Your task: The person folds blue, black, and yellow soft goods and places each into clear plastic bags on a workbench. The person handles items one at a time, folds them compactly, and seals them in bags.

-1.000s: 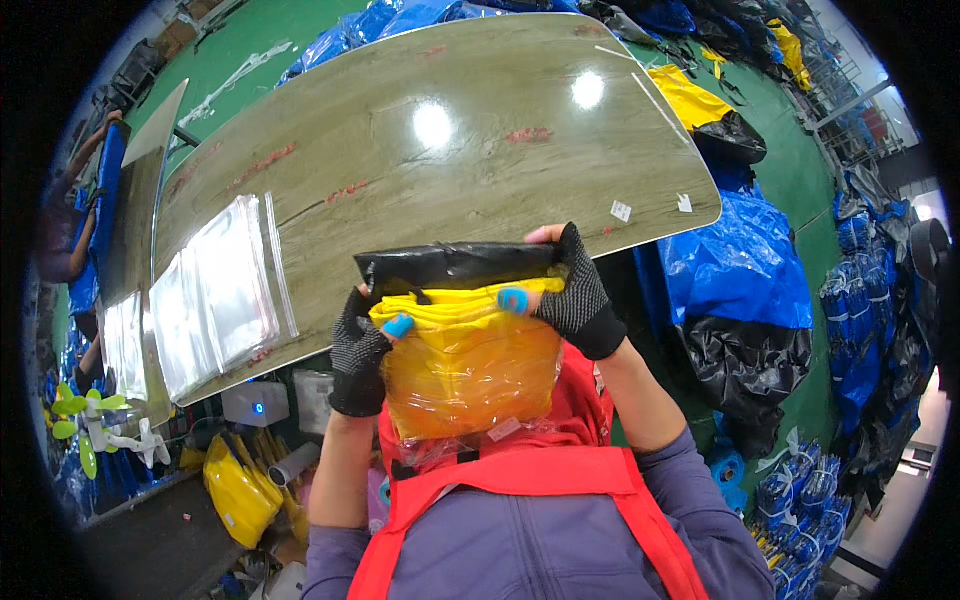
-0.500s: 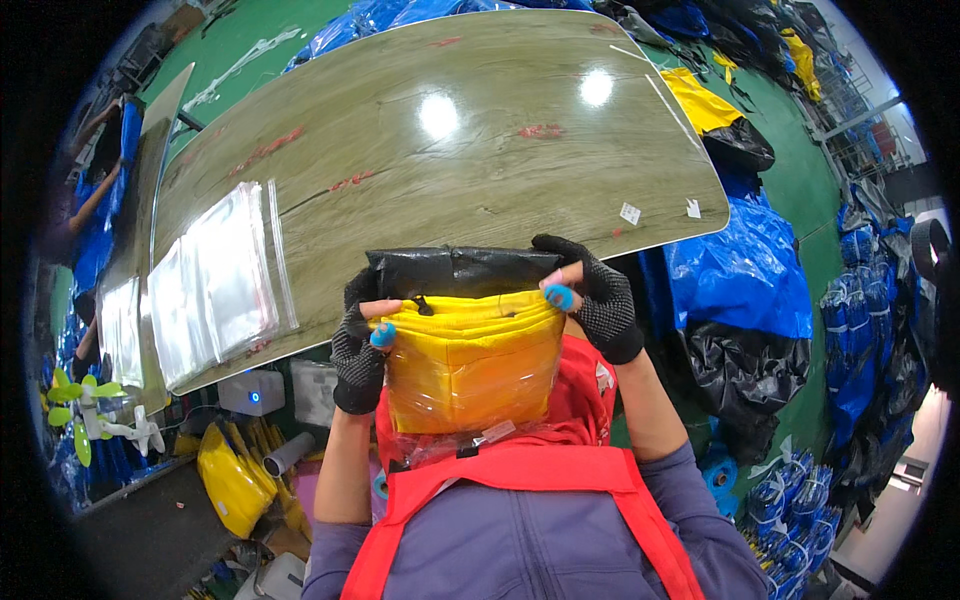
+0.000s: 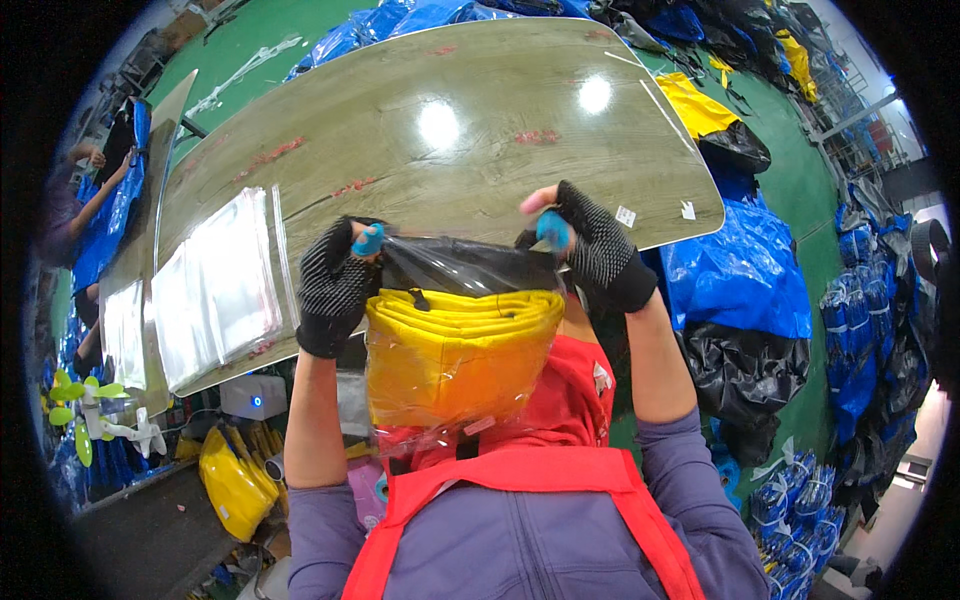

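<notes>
A folded yellow bundle [image 3: 455, 350] of sheet material sits in a clear plastic bag [image 3: 400, 420] in front of my red apron. Behind its yellow folds a black part [image 3: 465, 262] reaches up toward the bag's mouth. My left hand [image 3: 335, 290], in a black dotted fingerless glove, is closed on the bag's upper left corner. At the upper right corner, my right hand [image 3: 605, 250] in a matching glove has its fingers curled on the bag's edge. Its bare thumb is lifted off and points left. Blue covers wrap one fingertip of each hand.
Ahead lies a wood-patterned table [image 3: 400, 150], with a stack of clear plastic bags [image 3: 220, 285] at its left. Blue and black sheeting [image 3: 745, 290] hangs at the right. A green fan [image 3: 80, 410] stands left. Another person's arm [image 3: 105, 195] handles blue sheeting at far left.
My hands have moved up and outward from the yellow bundle to the bag's upper corners. The right thumb has come off the bundle. More clear film shows above the folds.
</notes>
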`<state>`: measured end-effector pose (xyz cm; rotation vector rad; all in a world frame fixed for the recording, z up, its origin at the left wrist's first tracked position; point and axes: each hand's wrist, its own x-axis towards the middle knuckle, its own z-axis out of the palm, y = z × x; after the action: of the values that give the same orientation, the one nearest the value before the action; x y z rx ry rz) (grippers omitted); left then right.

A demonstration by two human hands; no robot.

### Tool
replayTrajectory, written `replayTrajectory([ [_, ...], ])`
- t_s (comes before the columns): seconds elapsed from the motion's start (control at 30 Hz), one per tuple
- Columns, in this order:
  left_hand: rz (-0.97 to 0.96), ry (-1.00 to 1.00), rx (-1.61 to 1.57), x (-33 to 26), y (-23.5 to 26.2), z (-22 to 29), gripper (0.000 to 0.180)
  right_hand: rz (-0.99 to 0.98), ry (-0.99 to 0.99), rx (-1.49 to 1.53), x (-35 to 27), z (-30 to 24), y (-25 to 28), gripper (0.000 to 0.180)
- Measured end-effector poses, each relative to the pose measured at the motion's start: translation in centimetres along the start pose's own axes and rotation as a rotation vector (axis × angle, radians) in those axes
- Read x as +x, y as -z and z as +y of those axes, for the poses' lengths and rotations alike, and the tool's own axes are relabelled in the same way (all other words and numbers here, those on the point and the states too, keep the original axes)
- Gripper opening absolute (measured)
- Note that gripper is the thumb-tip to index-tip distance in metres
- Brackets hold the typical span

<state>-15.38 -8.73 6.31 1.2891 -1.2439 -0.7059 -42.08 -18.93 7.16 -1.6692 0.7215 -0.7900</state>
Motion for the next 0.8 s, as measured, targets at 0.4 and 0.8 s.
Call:
replayTrajectory([
  [0.4,-0.291,0.179,-0.35,1.8,0.3,0.1,0.043,0.147,0.131,-0.042,1.7,0.7,-2.2,0.009],
  [0.8,-0.571,0.547,-1.465,-0.1,-4.7,-5.7,0.05,0.157,0.142,0.998,9.5,4.8,-4.8,0.024],
])
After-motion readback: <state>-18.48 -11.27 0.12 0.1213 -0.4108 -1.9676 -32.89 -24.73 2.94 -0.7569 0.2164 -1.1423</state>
